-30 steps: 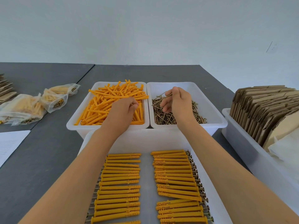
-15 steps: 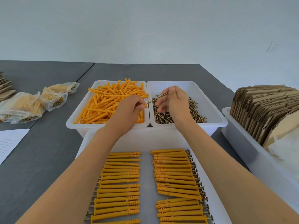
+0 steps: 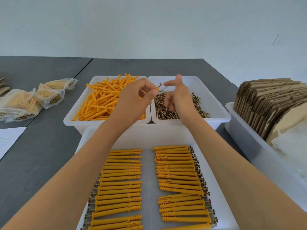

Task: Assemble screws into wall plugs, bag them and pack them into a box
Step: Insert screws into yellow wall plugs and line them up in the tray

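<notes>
My left hand pinches an orange wall plug above the gap between the two back bins. A screw sits in the plug's end, its head pointing to my right hand. That hand's straight forefinger touches the screw head, its thumb points up, and it holds nothing. Loose orange plugs fill the left white bin. Loose screws lie in the right white bin. Two rows of assembled plugs lie in the near white tray.
Several filled clear bags lie on the grey table at the left, with a white sheet of paper nearer me. At the right a white bin holds flat cardboard boxes and empty clear bags.
Both hands rose out of the bins and met above the divider. The screw my right hand pinched now sits in the plug held by my left hand, and my right fingers have spread.
</notes>
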